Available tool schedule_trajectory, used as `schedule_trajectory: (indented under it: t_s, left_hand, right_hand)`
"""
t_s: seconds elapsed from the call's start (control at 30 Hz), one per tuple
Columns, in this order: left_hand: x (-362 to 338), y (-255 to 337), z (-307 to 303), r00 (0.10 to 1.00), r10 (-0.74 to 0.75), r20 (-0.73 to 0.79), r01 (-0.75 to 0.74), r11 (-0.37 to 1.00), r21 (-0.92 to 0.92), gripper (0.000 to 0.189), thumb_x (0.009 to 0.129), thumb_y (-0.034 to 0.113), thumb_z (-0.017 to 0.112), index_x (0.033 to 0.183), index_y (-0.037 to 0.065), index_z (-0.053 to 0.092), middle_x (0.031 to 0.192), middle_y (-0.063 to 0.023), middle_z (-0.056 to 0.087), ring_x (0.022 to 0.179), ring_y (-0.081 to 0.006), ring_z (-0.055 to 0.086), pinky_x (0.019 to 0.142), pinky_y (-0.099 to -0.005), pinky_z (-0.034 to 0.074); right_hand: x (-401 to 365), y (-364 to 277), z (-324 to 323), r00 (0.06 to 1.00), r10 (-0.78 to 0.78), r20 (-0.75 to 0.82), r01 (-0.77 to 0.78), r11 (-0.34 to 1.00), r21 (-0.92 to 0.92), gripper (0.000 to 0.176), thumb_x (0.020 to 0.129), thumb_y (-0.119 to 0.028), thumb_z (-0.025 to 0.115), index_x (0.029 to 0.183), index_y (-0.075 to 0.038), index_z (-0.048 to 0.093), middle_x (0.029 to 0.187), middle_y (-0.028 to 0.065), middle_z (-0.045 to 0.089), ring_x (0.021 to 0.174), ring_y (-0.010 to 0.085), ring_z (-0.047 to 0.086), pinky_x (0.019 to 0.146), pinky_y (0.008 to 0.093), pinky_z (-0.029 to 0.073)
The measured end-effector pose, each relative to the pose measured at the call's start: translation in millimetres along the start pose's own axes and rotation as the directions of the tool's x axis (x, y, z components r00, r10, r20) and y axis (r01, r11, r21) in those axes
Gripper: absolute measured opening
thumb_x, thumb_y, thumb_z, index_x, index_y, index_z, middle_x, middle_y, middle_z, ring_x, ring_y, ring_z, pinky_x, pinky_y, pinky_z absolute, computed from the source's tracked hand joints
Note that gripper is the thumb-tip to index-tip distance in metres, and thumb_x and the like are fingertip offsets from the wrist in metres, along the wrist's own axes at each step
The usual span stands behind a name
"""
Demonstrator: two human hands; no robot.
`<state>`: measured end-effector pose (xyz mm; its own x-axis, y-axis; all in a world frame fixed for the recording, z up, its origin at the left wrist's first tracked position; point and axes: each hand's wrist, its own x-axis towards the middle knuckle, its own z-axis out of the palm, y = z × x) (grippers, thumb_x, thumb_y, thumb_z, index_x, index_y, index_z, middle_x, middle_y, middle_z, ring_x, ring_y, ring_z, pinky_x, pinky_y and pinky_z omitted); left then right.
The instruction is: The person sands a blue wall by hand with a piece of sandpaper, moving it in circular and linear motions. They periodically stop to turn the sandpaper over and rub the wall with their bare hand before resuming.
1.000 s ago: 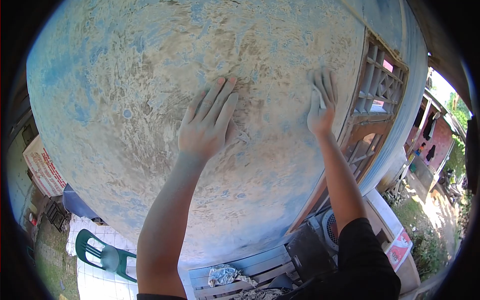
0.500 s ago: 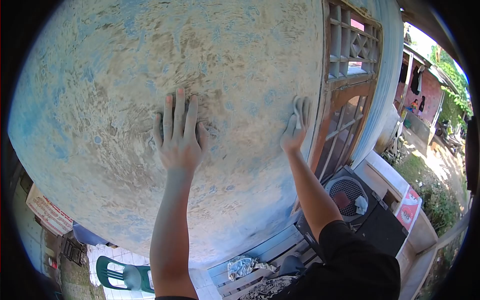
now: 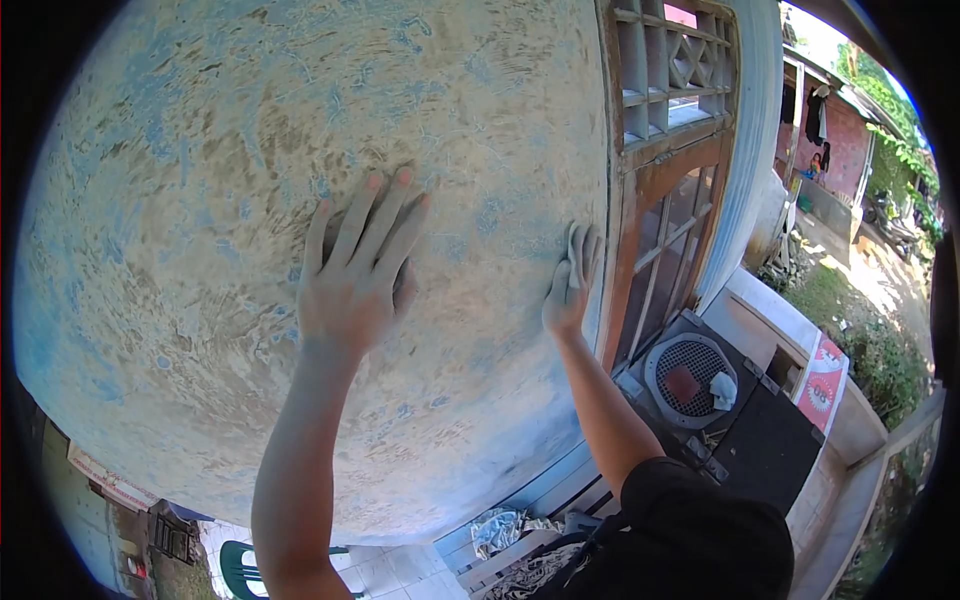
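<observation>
A wall point(image 3: 230, 130) with worn, patchy blue and off-white paint fills the middle of the view. Against it lies my left hand point(image 3: 350, 285), its dusty fingers stretched out and slightly spread, with nothing visible under the palm. Farther right, close to the window frame, my right hand point(image 3: 572, 290) presses on the same wall. Its fingers are close together and dusty grey. A pale, folded-looking edge shows at them, but I cannot make out what it is.
A wooden window frame point(image 3: 625, 215) borders the wall on the right. Below stands a black speaker box point(image 3: 765, 440) with a round grille point(image 3: 690, 380) and a crumpled white scrap point(image 3: 722, 390). A slatted bench point(image 3: 480, 572) holds crumpled cloth point(image 3: 497, 532). A green chair point(image 3: 237, 570) is at lower left.
My left hand has tilted rightward and stays flat on the wall. My right hand sits slightly lower and farther left in view. The camera has turned, shifting the window left.
</observation>
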<state>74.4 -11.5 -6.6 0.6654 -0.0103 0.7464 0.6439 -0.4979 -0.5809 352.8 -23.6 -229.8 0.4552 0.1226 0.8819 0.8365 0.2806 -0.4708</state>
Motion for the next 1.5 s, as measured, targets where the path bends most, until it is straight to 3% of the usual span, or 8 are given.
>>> schedule_trajectory:
  t_s: [0.1,0.33,0.57,0.63,0.77,1.13,1.33,1.5]
  left_hand:
    - [34.6,-5.5,-9.6,0.989,0.143,0.026,-0.136,0.974,-0.181,0.058,0.096,0.021,0.067,0.153,0.026,0.059,0.169,0.0026,0.047,0.158,-0.0202,0.04,0.131,-0.052,0.029]
    - [79.8,-7.2,-6.8,0.919,0.386,0.076,-0.348,0.888,-0.302,0.045,0.092,0.015,0.072,0.136,0.016,0.066,0.165,0.0005,0.051,0.156,-0.0187,0.041,0.131,-0.0448,0.032]
    - [70.6,-8.7,12.8,0.867,0.499,-0.016,-0.486,0.836,-0.256,0.04,0.087,0.02,0.079,0.125,0.014,0.068,0.162,-0.0027,0.054,0.154,-0.0195,0.043,0.129,-0.0414,0.033]
    - [75.6,-6.5,14.7,0.858,0.512,-0.043,-0.507,0.829,-0.235,0.04,0.087,0.021,0.079,0.124,0.013,0.068,0.161,-0.003,0.055,0.153,-0.0193,0.044,0.129,-0.041,0.033]
    - [73.1,-6.7,21.0,0.843,0.533,-0.073,-0.534,0.812,-0.237,0.038,0.088,0.023,0.079,0.122,0.012,0.069,0.157,-0.0035,0.057,0.152,-0.019,0.045,0.129,-0.0411,0.033]
    - [71.4,12.5,22.2,0.822,0.568,-0.027,-0.543,0.769,-0.337,0.032,0.089,0.018,0.075,0.12,0.01,0.07,0.158,-0.0052,0.056,0.152,-0.0199,0.045,0.129,-0.0428,0.032]
    - [74.7,28.8,24.5,0.799,0.6,0.042,-0.563,0.771,-0.297,0.033,0.089,0.021,0.075,0.119,0.011,0.07,0.157,-0.0055,0.058,0.151,-0.0201,0.046,0.128,-0.042,0.033]
    - [75.6,44.7,29.5,0.808,0.587,0.046,-0.562,0.793,-0.235,0.035,0.089,0.025,0.076,0.122,0.013,0.068,0.157,-0.0052,0.058,0.15,-0.0197,0.047,0.127,-0.0407,0.034]
  right_hand:
    - [51.0,-19.3,12.1,0.961,0.176,-0.213,-0.179,0.984,0.007,0.055,0.116,-0.024,0.036,0.168,-0.006,0.039,0.178,0.022,0.024,0.165,0.0471,0.012,0.131,0.0594,0.008]
    - [-11.0,-86.6,19.7,0.975,-0.14,0.172,0.137,0.99,0.033,0.055,0.117,-0.034,0.034,0.164,-0.011,0.048,0.175,0.0161,0.034,0.163,0.049,0.019,0.131,0.0602,0.011]
    - [-22.6,33.4,-20.8,0.904,0.378,-0.199,-0.418,0.878,-0.232,0.051,0.116,-0.019,0.034,0.159,0.005,0.048,0.171,0.0245,0.038,0.162,0.0446,0.025,0.133,0.051,0.016]
    - [-25.7,18.7,7.3,0.909,0.388,-0.154,-0.37,0.92,0.133,0.05,0.115,-0.015,0.04,0.159,0.007,0.045,0.171,0.0269,0.035,0.162,0.0444,0.027,0.132,0.0504,0.02]
    - [-48.1,-115.2,40.1,0.994,0.059,-0.091,-0.06,0.998,-0.005,0.05,0.112,-0.012,0.046,0.157,0.009,0.047,0.171,0.0286,0.035,0.161,0.044,0.029,0.131,0.0493,0.023]
    - [-16.3,-39.2,23.9,0.844,0.423,-0.329,-0.432,0.901,0.05,0.054,0.117,-0.023,0.041,0.163,0.005,0.039,0.173,0.0245,0.034,0.162,0.0398,0.028,0.131,0.043,0.023]
    - [-81.0,-38.1,13.7,0.992,0.126,-0.011,-0.126,0.991,-0.033,0.052,0.116,-0.019,0.041,0.16,0.009,0.043,0.172,0.0231,0.038,0.163,0.0392,0.027,0.131,0.0444,0.024]
    - [-56.0,47.3,-9.6,0.661,0.741,-0.12,-0.694,0.664,0.278,0.052,0.116,-0.02,0.041,0.162,0.005,0.041,0.173,0.0202,0.034,0.164,0.0383,0.022,0.132,0.0432,0.025]
